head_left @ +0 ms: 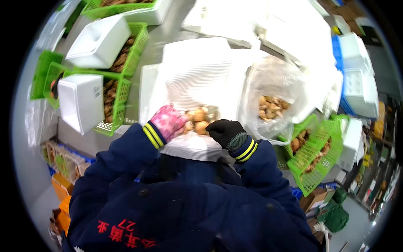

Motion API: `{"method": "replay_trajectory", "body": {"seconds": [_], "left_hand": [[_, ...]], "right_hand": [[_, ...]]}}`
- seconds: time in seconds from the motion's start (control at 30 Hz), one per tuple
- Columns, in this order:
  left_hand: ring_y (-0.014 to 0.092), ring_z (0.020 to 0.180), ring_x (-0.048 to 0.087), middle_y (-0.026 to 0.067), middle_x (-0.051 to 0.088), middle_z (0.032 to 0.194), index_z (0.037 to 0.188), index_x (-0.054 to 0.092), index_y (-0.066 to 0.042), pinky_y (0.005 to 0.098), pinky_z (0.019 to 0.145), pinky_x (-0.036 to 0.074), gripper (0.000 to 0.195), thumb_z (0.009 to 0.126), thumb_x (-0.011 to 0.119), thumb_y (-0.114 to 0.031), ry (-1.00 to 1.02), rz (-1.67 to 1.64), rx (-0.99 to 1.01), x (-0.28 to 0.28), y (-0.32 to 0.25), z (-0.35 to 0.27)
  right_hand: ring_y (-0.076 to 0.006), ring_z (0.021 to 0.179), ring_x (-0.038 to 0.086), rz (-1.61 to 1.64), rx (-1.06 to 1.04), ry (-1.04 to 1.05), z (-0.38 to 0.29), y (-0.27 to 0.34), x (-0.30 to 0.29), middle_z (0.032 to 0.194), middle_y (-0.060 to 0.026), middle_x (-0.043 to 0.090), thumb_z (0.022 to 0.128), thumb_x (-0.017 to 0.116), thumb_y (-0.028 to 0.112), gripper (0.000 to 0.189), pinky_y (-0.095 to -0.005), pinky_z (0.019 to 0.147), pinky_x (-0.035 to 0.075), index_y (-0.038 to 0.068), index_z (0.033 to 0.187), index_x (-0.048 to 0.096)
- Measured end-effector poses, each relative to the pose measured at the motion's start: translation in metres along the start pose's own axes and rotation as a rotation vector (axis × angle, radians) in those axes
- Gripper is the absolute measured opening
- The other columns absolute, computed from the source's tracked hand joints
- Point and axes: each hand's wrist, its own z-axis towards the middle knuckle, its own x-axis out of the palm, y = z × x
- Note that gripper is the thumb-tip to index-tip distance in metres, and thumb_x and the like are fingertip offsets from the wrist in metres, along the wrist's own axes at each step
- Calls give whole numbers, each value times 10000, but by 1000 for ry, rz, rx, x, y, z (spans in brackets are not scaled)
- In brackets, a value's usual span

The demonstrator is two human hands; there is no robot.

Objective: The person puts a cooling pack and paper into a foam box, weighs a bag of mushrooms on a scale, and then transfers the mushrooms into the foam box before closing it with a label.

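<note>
Several round tan mushrooms (200, 119) lie together on a ribbed white liner sheet (198, 74) in front of me. At their left edge is my left hand (170, 121), in a pink patterned glove, its fingertips against the mushrooms. From the right, my right hand (227, 132) in a black knit glove reaches the nearest mushroom with curled fingers. Whether either hand grips a mushroom is hidden by the gloves and blur. A greyish translucent item (211, 112) rests beside the mushrooms, too blurred to name.
Right of the liner stands an open clear plastic bag (274, 82) holding more mushrooms (272, 107). Green plastic baskets (318, 157) with brown mushrooms stand at the lower right. White foam boxes (81, 102) sit on green baskets (122, 100) at left. Bright white surfaces (289, 28) fill the far side.
</note>
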Motion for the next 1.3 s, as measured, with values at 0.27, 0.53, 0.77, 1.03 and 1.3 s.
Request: {"method": "replay_trajectory", "body": {"seconds": [0.27, 0.53, 0.77, 1.03, 1.3], "left_hand": [[274, 867, 543, 101, 571, 903, 1183, 455, -104, 399, 767, 404, 634, 644, 692, -341, 301, 333, -333, 13, -21, 34], [273, 807, 558, 114, 571, 866, 1178, 465, -55, 381, 711, 437, 503, 742, 614, -259, 134, 306, -119, -23, -59, 82], [260, 1021, 488, 111, 526, 1072, 961, 566, -67, 366, 869, 408, 231, 759, 518, -169, -54, 199, 514, 7, -135, 248], [285, 1094, 480, 165, 325, 1345, 1238, 428, -112, 399, 899, 392, 546, 748, 599, -280, 38, 413, -341, -29, -74, 298], [269, 1037, 510, 140, 494, 1164, 1100, 535, -107, 411, 859, 391, 462, 712, 649, -331, 161, 378, -378, -17, -65, 335]], "right_hand": [[-225, 870, 603, -276, 753, -360, -13, -116, -102, 948, -110, 629, 716, 618, 281, 351, -295, 791, 462, 132, 1033, 612], [-241, 951, 579, -592, 603, -307, 29, -135, -211, 1014, -107, 617, 732, 586, 295, 370, -313, 854, 437, 148, 1071, 599], [-247, 959, 577, -630, 270, -171, 63, -39, -247, 1009, -110, 620, 739, 567, 326, 352, -318, 879, 428, 166, 1049, 618], [-209, 814, 618, -362, 559, -78, 52, -125, -222, 901, -121, 647, 702, 602, 170, 300, -310, 787, 477, 113, 992, 651], [-248, 987, 573, -458, 491, -640, 77, -213, -211, 1106, -118, 578, 707, 556, 144, 466, -343, 870, 441, 140, 1171, 525]]}}
